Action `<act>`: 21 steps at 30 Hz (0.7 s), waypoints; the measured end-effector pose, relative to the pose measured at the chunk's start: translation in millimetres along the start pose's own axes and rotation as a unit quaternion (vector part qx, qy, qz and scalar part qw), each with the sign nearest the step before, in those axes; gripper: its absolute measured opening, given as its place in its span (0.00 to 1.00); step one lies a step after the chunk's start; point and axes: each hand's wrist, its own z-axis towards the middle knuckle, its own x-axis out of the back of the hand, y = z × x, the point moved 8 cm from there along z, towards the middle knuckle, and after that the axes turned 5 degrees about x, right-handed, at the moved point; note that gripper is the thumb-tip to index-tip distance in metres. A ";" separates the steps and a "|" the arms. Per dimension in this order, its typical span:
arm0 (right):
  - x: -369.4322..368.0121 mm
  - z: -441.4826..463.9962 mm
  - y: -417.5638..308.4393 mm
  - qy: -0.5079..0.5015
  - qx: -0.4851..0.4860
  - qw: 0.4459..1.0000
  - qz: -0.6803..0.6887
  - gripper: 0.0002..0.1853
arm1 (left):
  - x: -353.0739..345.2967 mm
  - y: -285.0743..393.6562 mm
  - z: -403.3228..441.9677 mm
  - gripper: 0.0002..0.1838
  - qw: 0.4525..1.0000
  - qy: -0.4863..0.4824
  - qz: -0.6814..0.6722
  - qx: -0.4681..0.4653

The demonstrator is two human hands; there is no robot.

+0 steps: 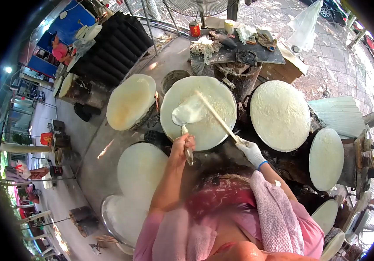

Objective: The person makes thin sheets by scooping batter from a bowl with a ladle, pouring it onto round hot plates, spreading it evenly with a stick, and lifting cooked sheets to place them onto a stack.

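In front of me a round griddle (221, 100) is covered with a pale, thin layer of batter. A thicker white patch of batter (193, 108) lies on its left half. My bare left hand (182, 145) is closed around the handle of a ladle (189, 157), whose front end meets the white patch; its bowl is hard to tell from the batter. My right hand (250, 152), in a white glove, grips the near end of a long wooden stick (217, 116). The stick slants up and left over the griddle, its far tip at the batter.
More batter-coated round griddles stand around: one at left (131, 102), one at right (279, 116), another farther right (326, 159). A big basin of white batter (126, 219) is at lower left. Behind, a cluttered board (265, 54) holds a red can (194, 28).
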 end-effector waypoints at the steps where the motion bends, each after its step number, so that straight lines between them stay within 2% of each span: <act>1: -4.1 7.1 14.6 0.012 0.003 0.999 -0.048 0.21 | 0.8 -1.9 -1.3 0.16 1.000 0.005 -0.006 -0.002; 2: -16.1 14.1 28.2 -0.045 0.039 0.987 -0.150 0.23 | 2.9 -3.1 1.8 0.16 1.000 -0.001 -0.001 -0.005; 4: -57.4 -19.6 -3.0 -0.150 -0.130 0.980 0.010 0.22 | 7.8 -4.0 12.7 0.16 1.000 -0.015 0.008 -0.016; 5: -67.4 -27.3 -12.2 -0.170 -0.168 0.968 0.069 0.21 | 5.6 -3.5 11.0 0.14 0.997 -0.015 -0.077 -0.022; 8: -58.6 -39.7 -36.9 -0.166 -0.153 0.970 0.086 0.19 | 15.8 22.0 -10.7 0.13 0.983 -0.128 -0.043 -0.126; 9: -50.5 -44.6 -50.2 -0.152 -0.102 0.979 0.085 0.20 | 24.1 26.8 -37.5 0.13 0.985 -0.022 -0.042 -0.165; 10: -38.8 -46.3 -58.9 -0.140 -0.029 0.985 0.095 0.21 | 18.7 15.9 -45.6 0.14 0.971 -0.160 -0.139 -0.112; 11: -22.6 -46.4 -59.2 -0.070 0.004 0.987 0.146 0.23 | 18.0 7.3 -59.5 0.14 0.926 -0.293 -0.230 -0.055; 12: -5.7 -46.7 -57.4 0.000 0.035 0.980 0.195 0.24 | 13.5 4.5 -76.2 0.14 0.853 -0.415 -0.316 0.003; 13: 12.4 -37.9 -47.0 0.060 0.052 0.981 0.176 0.26 | 12.0 6.7 -81.4 0.14 0.865 -0.394 -0.311 -0.009; 14: 23.5 -26.9 -36.7 0.058 0.073 0.990 0.106 0.28 | 9.7 11.1 -87.7 0.13 0.877 -0.372 -0.304 -0.019; 15: 27.0 -14.8 -23.8 0.090 0.138 0.986 -0.032 0.29 | 3.2 18.8 -92.8 0.13 0.888 -0.352 -0.294 -0.029; 16: 17.5 -20.4 -48.2 0.120 0.201 0.957 -0.169 0.29 | -6.9 26.1 -96.4 0.14 0.878 -0.367 -0.307 -0.006; 17: 10.8 -24.6 -47.5 0.076 0.105 0.935 -0.331 0.32 | -11.7 32.3 -95.8 0.13 0.886 -0.350 -0.305 -0.010; 18: -6.2 -22.1 -51.3 0.062 0.161 0.889 -0.425 0.32 | -13.1 36.8 -94.8 0.13 0.893 -0.332 -0.303 -0.013; 20: -28.6 -16.1 -50.7 0.034 0.188 0.810 -0.554 0.32 | -17.7 45.5 -99.1 0.14 0.902 -0.316 -0.291 -0.036; 21: -31.0 -5.7 -39.3 0.064 0.224 0.785 -0.574 0.32 | -30.8 49.3 -112.0 0.14 0.902 -0.308 -0.300 -0.042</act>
